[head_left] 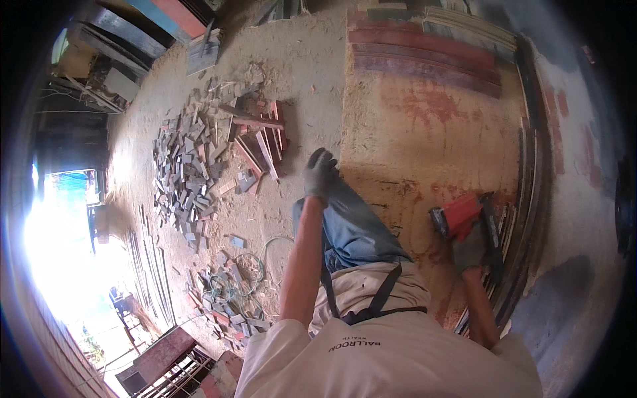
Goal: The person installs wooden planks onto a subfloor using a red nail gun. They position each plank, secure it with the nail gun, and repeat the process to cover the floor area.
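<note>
Our R hand [468,253], in a grey glove, is wrapped round the grip of a red-and-black nail-gun-like power tool [461,215], out at our R side by the edge of a wide brown wood panel w/ red stains [431,139], near the thin pale wood strips [509,225]. Can't tell if the tool touches anything, or if a finger's on the trigger. Our L hand [320,176], also gloved, is by the knee of our blue jeans [361,225]; fingers look bent, but can't tell if they pinch anything.

Risks, as we judge: an accidental trigger squeeze could fire the tool; L hand & knee are well apart from it, but a careless reach across could put them in line. Stepping L, we could trip on the heap of small grey-brown wood offcuts [182,172] or the thin pale-green hose [265,255] on the dusty floor [312,99]. Loose red wood strips [267,149] could slide if kicked, b/c they're stacked askew.
</note>
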Tool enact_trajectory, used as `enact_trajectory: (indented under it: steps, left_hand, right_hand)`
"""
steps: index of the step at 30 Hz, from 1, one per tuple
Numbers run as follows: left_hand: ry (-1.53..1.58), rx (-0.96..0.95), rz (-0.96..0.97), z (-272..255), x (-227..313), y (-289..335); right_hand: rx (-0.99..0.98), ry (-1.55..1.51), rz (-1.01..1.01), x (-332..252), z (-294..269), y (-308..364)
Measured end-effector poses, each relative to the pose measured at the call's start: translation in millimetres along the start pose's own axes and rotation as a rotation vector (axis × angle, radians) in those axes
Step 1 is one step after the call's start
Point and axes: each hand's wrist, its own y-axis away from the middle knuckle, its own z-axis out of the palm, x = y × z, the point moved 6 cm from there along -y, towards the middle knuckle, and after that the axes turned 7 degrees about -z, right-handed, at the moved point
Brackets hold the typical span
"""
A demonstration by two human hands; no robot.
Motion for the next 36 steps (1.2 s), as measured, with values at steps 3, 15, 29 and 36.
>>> enact_trajectory:
  steps: [3, 15, 29, 36]
  left_hand:
    - [-0.363, -0.013, 0.232, 38.0, 7.7, -23.2]
    - [-1.058, -0.067, 0.893, 224.4, 118.1, -208.6]
    - [-1.037, -0.007, 0.772, 197.0, 90.0, -166.4]
    - [-0.924, -0.203, 0.693, 180.5, 83.5, -176.2]
  right_hand:
    - [0.0, 0.064, -0.044, -1.4, -12.1, -13.0]
    - [-0.336, 0.111, 0.256, 39.1, 15.0, -26.1]
    - [-0.359, 0.16, 0.372, 26.0, 14.9, -35.4]
    - [-0.194, 0.153, 0.299, 39.8, 12.9, -32.3]
